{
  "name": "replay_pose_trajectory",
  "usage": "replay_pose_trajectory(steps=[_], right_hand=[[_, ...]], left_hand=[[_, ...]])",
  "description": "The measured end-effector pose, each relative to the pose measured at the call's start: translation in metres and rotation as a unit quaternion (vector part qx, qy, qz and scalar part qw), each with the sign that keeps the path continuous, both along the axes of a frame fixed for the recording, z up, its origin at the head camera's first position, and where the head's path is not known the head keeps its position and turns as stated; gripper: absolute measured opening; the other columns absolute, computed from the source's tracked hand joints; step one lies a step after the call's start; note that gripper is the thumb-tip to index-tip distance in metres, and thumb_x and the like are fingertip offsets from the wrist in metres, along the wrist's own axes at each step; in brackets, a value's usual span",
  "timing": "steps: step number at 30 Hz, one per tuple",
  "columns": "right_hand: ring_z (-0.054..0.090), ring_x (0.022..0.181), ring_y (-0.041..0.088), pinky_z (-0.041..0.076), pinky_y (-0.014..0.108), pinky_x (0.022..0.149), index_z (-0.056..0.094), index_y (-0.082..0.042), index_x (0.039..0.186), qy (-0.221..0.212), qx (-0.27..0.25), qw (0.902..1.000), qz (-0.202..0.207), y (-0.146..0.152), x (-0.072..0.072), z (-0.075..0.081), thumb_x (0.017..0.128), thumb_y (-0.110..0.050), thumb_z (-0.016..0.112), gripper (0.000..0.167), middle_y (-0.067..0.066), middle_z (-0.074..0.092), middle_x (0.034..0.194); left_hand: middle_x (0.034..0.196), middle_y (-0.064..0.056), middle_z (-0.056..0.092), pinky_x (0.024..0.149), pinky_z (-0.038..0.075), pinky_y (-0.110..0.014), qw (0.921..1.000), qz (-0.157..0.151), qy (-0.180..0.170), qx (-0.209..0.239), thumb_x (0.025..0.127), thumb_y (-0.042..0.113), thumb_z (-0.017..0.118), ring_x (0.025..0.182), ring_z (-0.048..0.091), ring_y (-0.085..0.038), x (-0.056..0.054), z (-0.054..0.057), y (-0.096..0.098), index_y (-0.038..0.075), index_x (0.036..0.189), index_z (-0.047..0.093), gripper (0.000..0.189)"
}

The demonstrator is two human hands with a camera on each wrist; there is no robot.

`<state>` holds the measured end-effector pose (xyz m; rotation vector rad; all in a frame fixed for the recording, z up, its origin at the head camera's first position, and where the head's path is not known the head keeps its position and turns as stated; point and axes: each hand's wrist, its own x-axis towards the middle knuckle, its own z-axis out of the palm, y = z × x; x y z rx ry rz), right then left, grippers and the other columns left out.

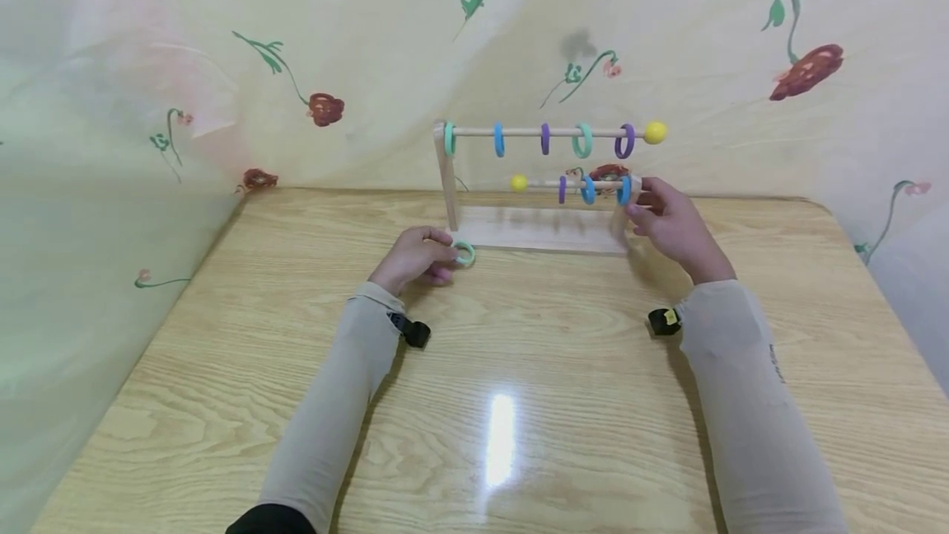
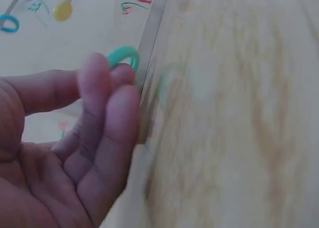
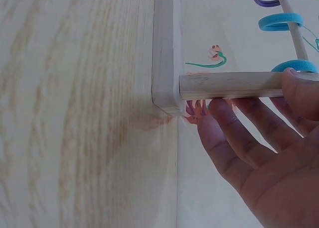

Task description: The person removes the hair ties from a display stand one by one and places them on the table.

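Observation:
A wooden rack with two horizontal rods stands at the back of the table. In front of its left end, my left hand pinches a mint-green ring between thumb and fingers; the left wrist view shows the ring at the fingertips. My right hand holds the rack's short right post, thumb on one side and fingers on the other. Several green, blue and purple rings hang on the upper rod. On the lower rod are a purple ring and two blue rings.
Yellow balls cap the free ends of the upper rod and the lower rod. Close behind the rack rises a flower-printed cloth. The wood-grain table spreads out in front, with a bright reflection on it.

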<state>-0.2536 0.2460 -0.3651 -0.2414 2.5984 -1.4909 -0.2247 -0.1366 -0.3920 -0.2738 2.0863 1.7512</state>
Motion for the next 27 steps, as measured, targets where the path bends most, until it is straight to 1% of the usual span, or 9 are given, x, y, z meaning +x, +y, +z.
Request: replay_pose_trajectory(steps=[3, 6, 12, 18, 22, 27], right_hand=[[0.051, 0.122, 0.036, 0.058, 0.030, 0.088, 0.036, 0.001, 0.150, 0.004, 0.002, 1.0000, -0.001, -0.0005, 0.0008, 0.0003, 0.108, -0.011, 0.047, 0.045, 0.027, 0.048, 0.140], [0.051, 0.122, 0.036, 0.058, 0.030, 0.088, 0.035, 0.001, 0.150, 0.006, 0.004, 1.0000, -0.002, -0.0010, 0.0015, 0.0006, 0.108, -0.012, 0.047, 0.046, 0.027, 0.048, 0.140], [0.051, 0.122, 0.038, 0.057, 0.034, 0.091, 0.033, 0.001, 0.151, -0.003, 0.006, 1.0000, -0.001, -0.0026, 0.0037, 0.0009, 0.108, -0.013, 0.046, 0.047, 0.028, 0.047, 0.140], [0.051, 0.121, 0.038, 0.058, 0.033, 0.090, 0.033, 0.002, 0.151, 0.003, 0.010, 0.9999, 0.000, -0.0035, 0.0057, 0.0016, 0.108, -0.013, 0.046, 0.047, 0.029, 0.047, 0.139], [0.050, 0.123, 0.038, 0.058, 0.034, 0.090, 0.031, 0.002, 0.153, 0.001, 0.014, 0.9999, -0.001, -0.0037, 0.0070, 0.0019, 0.109, -0.013, 0.045, 0.049, 0.029, 0.046, 0.141], [0.050, 0.124, 0.038, 0.058, 0.034, 0.090, 0.033, 0.002, 0.152, 0.003, 0.017, 0.9999, 0.000, -0.0040, 0.0070, 0.0014, 0.109, -0.013, 0.045, 0.047, 0.029, 0.046, 0.141]], left_hand=[[0.095, -0.013, 0.073, 0.062, 0.061, -0.028, 0.9999, -0.003, -0.016, 0.005, 0.096, 0.005, 0.068, 0.060, 0.066, -0.014, -0.0004, -0.0021, -0.0042, -0.001, 0.124, 0.059, 0.030], [0.095, -0.014, 0.073, 0.063, 0.061, -0.028, 0.9996, -0.003, -0.024, 0.013, 0.097, 0.005, 0.067, 0.061, 0.067, -0.014, -0.0005, -0.0041, -0.0070, -0.002, 0.123, 0.060, 0.028], [0.094, -0.014, 0.072, 0.064, 0.062, -0.029, 0.9995, -0.008, -0.027, 0.015, 0.099, 0.007, 0.066, 0.064, 0.068, -0.015, 0.0011, -0.0059, -0.0098, -0.002, 0.119, 0.061, 0.023], [0.087, -0.013, 0.069, 0.063, 0.062, -0.030, 0.9995, 0.004, -0.025, 0.018, 0.098, 0.005, 0.066, 0.064, 0.068, -0.017, 0.0021, -0.0071, -0.0081, -0.003, 0.115, 0.061, 0.019], [0.086, -0.013, 0.068, 0.064, 0.062, -0.031, 0.9997, 0.004, -0.019, 0.017, 0.099, 0.005, 0.065, 0.065, 0.069, -0.019, 0.0032, -0.0071, -0.0060, -0.003, 0.116, 0.060, 0.020], [0.089, -0.015, 0.069, 0.064, 0.063, -0.032, 0.9995, 0.010, -0.018, 0.025, 0.100, 0.005, 0.063, 0.066, 0.069, -0.020, 0.0027, -0.0087, -0.0044, -0.003, 0.119, 0.056, 0.022]])
